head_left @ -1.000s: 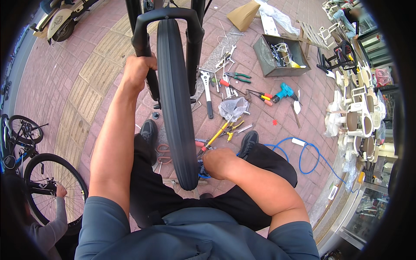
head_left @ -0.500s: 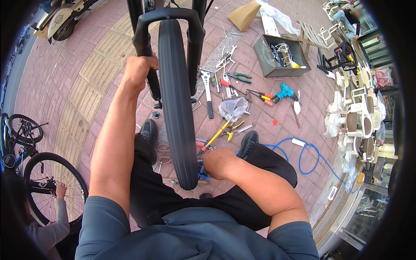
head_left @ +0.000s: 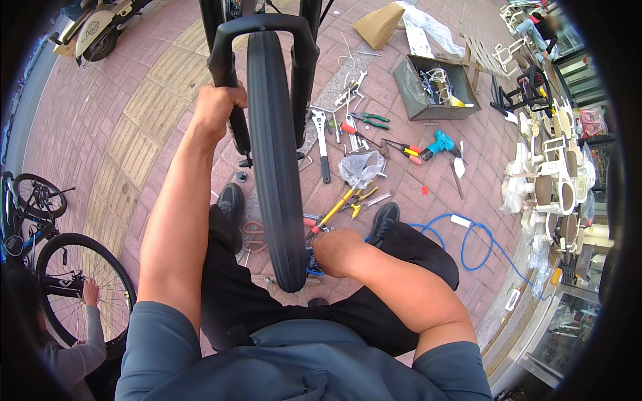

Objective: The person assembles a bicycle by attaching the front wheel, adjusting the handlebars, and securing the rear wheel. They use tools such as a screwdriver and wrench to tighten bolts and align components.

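Hands (head_left: 217, 107) on fork (head_left: 224, 60), wheel (head_left: 274, 167), grey toolbox (head_left: 408, 90)

**Hidden and Cut-Off Areas**

The right hand (head_left: 332, 248) sits low beside the tyre (head_left: 275, 160); its fingers are turned away behind the knuckles and the tyre, so what they touch or hold cannot be told. The hub and axle are hidden behind the tyre and that hand. The left hand (head_left: 215, 107) wraps the fork leg (head_left: 227, 80), covering that section; its fingertips are out of sight. The fork's upper part is cut off by the top edge. The contents of the metal toolbox (head_left: 428, 90) are too small to identify. At the lower left, another person's hand (head_left: 89, 291) rests on a bicycle wheel (head_left: 70, 281), partly cut off by the dark rim.
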